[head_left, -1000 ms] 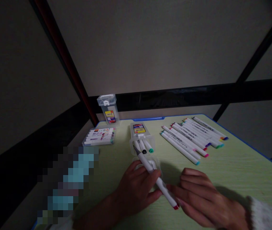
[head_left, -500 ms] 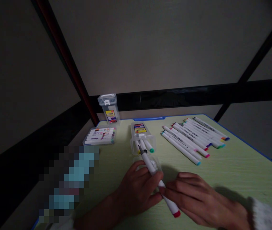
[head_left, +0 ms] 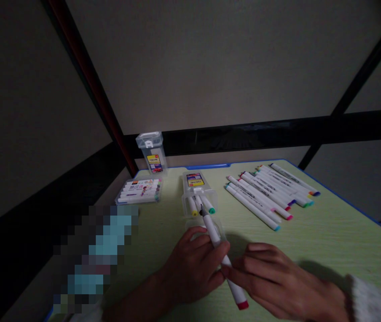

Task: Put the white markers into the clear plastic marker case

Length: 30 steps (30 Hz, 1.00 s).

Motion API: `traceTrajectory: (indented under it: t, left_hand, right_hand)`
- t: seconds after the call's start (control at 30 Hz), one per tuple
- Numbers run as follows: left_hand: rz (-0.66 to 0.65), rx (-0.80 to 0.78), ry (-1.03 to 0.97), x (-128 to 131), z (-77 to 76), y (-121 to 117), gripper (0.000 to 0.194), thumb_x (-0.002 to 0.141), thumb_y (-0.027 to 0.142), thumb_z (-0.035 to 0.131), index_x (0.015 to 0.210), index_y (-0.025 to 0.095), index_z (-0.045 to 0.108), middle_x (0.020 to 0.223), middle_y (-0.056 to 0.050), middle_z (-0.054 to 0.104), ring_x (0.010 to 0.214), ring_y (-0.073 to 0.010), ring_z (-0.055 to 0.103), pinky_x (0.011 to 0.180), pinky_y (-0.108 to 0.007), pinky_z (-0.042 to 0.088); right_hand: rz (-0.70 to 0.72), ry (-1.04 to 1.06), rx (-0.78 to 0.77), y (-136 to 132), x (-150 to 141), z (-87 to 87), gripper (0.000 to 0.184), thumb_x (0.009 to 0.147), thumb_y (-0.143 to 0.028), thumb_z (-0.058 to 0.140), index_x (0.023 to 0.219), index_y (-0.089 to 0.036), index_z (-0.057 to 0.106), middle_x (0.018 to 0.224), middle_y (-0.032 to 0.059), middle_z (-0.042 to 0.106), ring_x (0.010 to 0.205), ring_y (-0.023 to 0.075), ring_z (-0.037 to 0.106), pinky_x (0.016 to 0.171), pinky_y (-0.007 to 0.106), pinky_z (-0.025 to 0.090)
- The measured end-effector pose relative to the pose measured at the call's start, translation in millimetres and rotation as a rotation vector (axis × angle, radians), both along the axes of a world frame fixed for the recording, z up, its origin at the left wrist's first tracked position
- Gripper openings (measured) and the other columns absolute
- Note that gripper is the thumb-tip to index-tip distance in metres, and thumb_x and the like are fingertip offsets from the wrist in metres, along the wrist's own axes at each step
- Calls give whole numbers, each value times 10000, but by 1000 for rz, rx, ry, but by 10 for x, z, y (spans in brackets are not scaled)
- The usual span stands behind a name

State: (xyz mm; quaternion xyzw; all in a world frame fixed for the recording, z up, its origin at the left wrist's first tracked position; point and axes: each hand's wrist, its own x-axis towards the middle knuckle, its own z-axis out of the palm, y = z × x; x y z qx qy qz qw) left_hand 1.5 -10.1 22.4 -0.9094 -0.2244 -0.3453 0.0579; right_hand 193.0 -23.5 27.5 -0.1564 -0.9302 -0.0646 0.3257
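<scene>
My left hand [head_left: 195, 261] is closed around the middle of a white marker [head_left: 212, 230], thumb on top. The marker has no cap on its grey, dark-pointed tip, which points away from me; its red end slants toward me. My right hand [head_left: 274, 277] grips the lower barrel, with the thumb side against it and the other fingers curled. Just beyond the tip lies an open clear plastic case [head_left: 186, 181] with a yellow label. Yellow-, black- and green-ended markers [head_left: 193, 205] sit inside its mouth. The case's lid [head_left: 223, 232] is partly hidden behind my left hand and the marker.
Several white markers [head_left: 257, 197] with coloured ends lie in a slanted row on the right. An upright clear case [head_left: 154, 156] stands at the back left, before a flat pack of pens [head_left: 140, 191]. A blurred-out patch [head_left: 110, 241] covers the left. The green tabletop [head_left: 331, 241] has a blue edge.
The marker has turned so its tip swung right and its red end dropped nearer me. My right fingers have moved from near the red end up the barrel. My left hand keeps its hold.
</scene>
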Motion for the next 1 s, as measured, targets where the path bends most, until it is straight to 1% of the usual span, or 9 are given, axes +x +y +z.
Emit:
traceTrajectory:
  t: [0.2, 0.3, 0.43, 0.63, 0.83, 1.0]
  left_hand:
    - [6, 16, 18, 0, 7, -1, 276, 922, 249, 294, 995, 100, 514, 774, -63, 675, 706, -169, 606, 783, -344, 450]
    - [-3, -1, 32, -4, -11, -1, 287, 919, 254, 290, 1017, 97, 510, 787, -70, 672, 719, -174, 604, 791, -350, 445]
    - [-8, -21, 45, -4, -39, 7, 273, 896, 228, 310, 1047, 102, 498, 802, -76, 669, 747, -178, 602, 806, -356, 443]
    - [23, -51, 109, -13, -64, 11, 272, 877, 208, 335, 1078, 102, 485, 842, -82, 666, 777, -174, 596, 821, -347, 445]
    - [26, -64, 142, -15, -76, 14, 293, 868, 193, 336, 1108, 93, 471, 849, -92, 657, 806, -181, 591, 830, -352, 445]
    - [14, -50, 120, -10, -74, 19, 288, 877, 190, 328, 1099, 80, 475, 846, -94, 655, 795, -183, 589, 815, -347, 451]
  right_hand:
    - [46, -52, -33, -17, 4, 24, 317, 931, -150, 253, 1040, -115, 549, 595, -3, 595, 505, 129, 514, 573, 302, 408]
    - [56, -58, -46, -25, 8, 22, 318, 934, -191, 263, 1063, -119, 545, 613, -2, 608, 516, 136, 517, 582, 305, 407]
    - [61, -36, -38, -30, 8, 14, 323, 945, -254, 274, 1036, -134, 559, 614, -5, 614, 533, 139, 530, 598, 303, 412]
    - [42, -31, -22, -21, -15, -13, 245, 921, -186, 347, 1008, -123, 566, 598, -3, 615, 518, 125, 536, 574, 291, 410]
    - [24, -17, -1, -24, -8, -14, 227, 910, -162, 362, 986, -122, 572, 586, -3, 613, 506, 120, 533, 567, 288, 413]
    - [22, -23, 3, -25, -6, -6, 235, 915, -156, 352, 987, -117, 572, 588, -6, 614, 506, 120, 537, 563, 291, 418]
